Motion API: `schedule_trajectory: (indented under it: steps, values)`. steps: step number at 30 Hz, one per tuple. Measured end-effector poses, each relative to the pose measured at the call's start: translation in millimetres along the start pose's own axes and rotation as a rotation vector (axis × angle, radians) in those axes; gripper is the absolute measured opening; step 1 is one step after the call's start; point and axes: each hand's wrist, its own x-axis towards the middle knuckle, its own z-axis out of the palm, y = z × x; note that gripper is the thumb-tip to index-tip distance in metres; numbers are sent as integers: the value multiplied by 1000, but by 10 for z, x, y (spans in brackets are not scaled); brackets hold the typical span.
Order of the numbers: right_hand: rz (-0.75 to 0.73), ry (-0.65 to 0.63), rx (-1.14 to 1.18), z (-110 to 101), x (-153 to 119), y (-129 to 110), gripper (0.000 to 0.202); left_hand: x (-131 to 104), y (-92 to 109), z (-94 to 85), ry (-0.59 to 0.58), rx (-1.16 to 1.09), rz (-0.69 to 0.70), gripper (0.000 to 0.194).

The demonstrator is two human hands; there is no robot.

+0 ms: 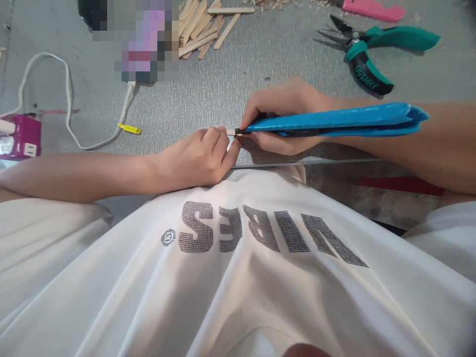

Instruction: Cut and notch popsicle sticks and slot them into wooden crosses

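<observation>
My right hand [288, 116] is closed around the front of a long blue tool [334, 119] with a narrow black tip; its exact kind I cannot make out. The tool's split rear end points right, over my forearm. Close to the table's front edge, my left hand [208, 153] has curled fingers pinching a short pale wooden stick [231, 132]. Only a small end of the stick shows between the fingertips, right at the black tip. Both hands nearly meet there.
Loose wooden craft sticks [201, 27] lie at the back. Green-handled needle-nose pliers [359, 44] and a pink handle [374, 10] are at back right. A white cable [69, 99] with a yellow tag [130, 129] runs to a blurred purple object [143, 44]; a magenta box [28, 134] is left.
</observation>
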Motion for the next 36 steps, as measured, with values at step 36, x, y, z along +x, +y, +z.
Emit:
schedule_trajectory:
  steps: [36]
  values:
    - [-25,-76,-143,48,-159,180,25,-22,-42,-56,-119,-206,12,58]
